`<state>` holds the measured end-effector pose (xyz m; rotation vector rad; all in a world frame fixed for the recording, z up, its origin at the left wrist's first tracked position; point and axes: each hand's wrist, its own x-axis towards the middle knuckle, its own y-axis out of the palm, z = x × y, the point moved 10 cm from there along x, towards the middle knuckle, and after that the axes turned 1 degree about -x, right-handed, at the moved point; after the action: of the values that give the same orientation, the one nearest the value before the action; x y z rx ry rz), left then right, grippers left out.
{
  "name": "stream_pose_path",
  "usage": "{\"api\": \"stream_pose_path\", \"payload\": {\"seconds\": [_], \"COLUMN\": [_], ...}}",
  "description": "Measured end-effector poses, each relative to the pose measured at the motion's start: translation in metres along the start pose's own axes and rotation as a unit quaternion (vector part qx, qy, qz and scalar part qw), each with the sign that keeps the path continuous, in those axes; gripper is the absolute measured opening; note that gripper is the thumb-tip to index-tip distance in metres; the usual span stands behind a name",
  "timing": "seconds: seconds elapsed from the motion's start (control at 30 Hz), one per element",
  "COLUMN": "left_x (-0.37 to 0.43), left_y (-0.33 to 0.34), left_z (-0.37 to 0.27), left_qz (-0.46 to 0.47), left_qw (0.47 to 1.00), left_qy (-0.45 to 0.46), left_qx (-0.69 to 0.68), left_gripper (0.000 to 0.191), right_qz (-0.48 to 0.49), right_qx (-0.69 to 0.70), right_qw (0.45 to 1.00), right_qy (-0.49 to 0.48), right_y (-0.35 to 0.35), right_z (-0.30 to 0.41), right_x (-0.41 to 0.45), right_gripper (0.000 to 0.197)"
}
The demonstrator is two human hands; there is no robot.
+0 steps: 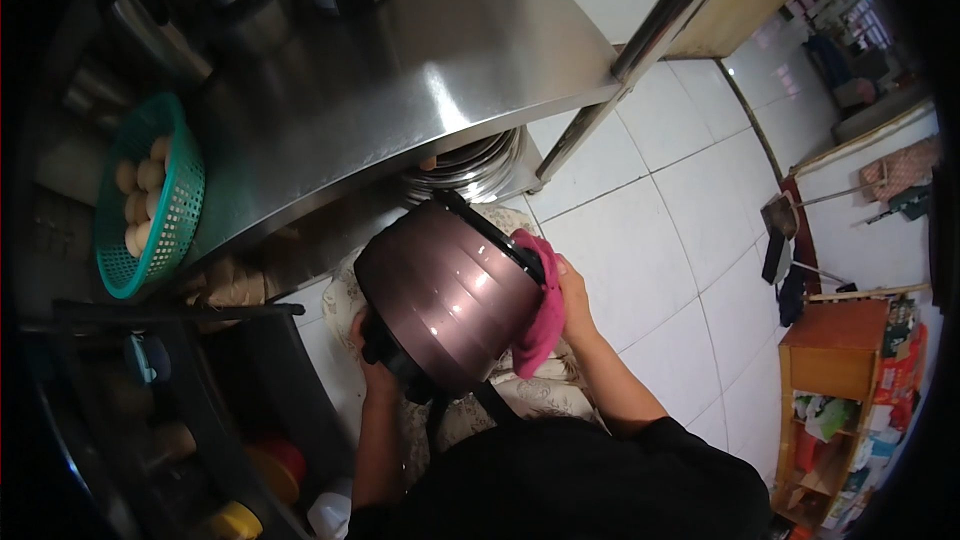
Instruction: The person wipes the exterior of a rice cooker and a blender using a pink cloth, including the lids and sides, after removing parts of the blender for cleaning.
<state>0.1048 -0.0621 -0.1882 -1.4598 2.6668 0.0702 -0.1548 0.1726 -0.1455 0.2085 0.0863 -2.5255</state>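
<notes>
A metallic mauve rice cooker (450,292) with black trim is held tilted in front of my body, above my patterned trousers (536,394). My left hand (367,345) grips its black part at the lower left, and the cooker hides most of those fingers. At the other end, my right hand (574,300) presses a pink cloth (541,315) against the black rim. The cloth covers part of the rim and hides some of my right fingers. A black strip or strap (495,403) shows between the cooker and my black top.
Ahead stands a stainless steel table (360,90) bearing a green plastic basket (191,187) of eggs (142,176). Stacked metal trays or lids (480,169) sit on its lower shelf. A dark rack (270,375) is at left. White floor tiles (660,240) and a wooden cabinet (829,371) lie right.
</notes>
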Motion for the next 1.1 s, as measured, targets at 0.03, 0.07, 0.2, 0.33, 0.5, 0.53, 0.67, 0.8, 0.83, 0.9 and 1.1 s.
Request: {"api": "stream_pose_path", "payload": {"seconds": [0.03, 0.07, 0.2, 0.33, 0.5, 0.53, 0.67, 0.8, 0.83, 0.9, 1.1], "left_x": [-0.004, -0.007, -0.01, -0.013, -0.017, -0.017, -0.01, 0.03, 0.04, 0.071, 0.127], "left_y": [0.004, 0.009, 0.018, 0.045, 0.079, 0.086, 0.103, 0.116, 0.121, 0.134, 0.153], "left_z": [0.002, 0.0, -0.032, -0.104, -0.21, -0.239, -0.339, -0.403, -0.418, -0.437, -0.479], "left_qz": [0.026, 0.044, 0.048, 0.046, 0.071, 0.079, 0.077, 0.091, 0.092, 0.08, 0.048], "left_qw": [0.999, 0.998, 0.997, 0.982, 0.949, 0.934, 0.888, 0.891, 0.897, 0.896, 0.829], "left_qy": [-0.031, -0.04, 0.042, 0.179, 0.302, 0.342, 0.435, 0.399, 0.375, 0.323, 0.299], "left_qx": [0.026, 0.036, 0.04, 0.035, 0.052, 0.066, 0.131, 0.198, 0.215, 0.294, 0.471], "left_gripper": [0.064, 0.066, 0.072, 0.078, 0.085, 0.088, 0.087, 0.059, 0.053, 0.046, 0.059], "right_qz": [-0.003, 0.001, -0.004, -0.005, 0.025, 0.028, 0.094, 0.218, 0.155, 0.128, 0.171], "right_qx": [0.002, 0.127, 0.317, 0.398, 0.509, 0.51, 0.567, 0.653, 0.604, 0.584, 0.658], "right_qw": [1.0, 0.992, 0.946, 0.915, 0.859, 0.858, 0.81, 0.717, 0.772, 0.794, 0.73], "right_qy": [-0.006, 0.025, 0.071, 0.068, -0.04, -0.048, -0.118, -0.111, -0.119, -0.106, 0.06], "right_y": [-0.002, -0.002, 0.008, 0.004, -0.034, -0.034, -0.01, 0.042, 0.043, 0.052, 0.132], "right_z": [-0.008, -0.025, -0.015, 0.037, 0.066, 0.079, 0.165, 0.228, 0.221, 0.207, 0.193], "right_x": [0.001, 0.003, 0.006, -0.008, -0.006, -0.002, 0.018, 0.045, 0.06, 0.084, 0.113], "right_gripper": [0.05, 0.05, 0.044, 0.051, 0.052, 0.052, 0.052, 0.053, 0.051, 0.045, 0.039]}}
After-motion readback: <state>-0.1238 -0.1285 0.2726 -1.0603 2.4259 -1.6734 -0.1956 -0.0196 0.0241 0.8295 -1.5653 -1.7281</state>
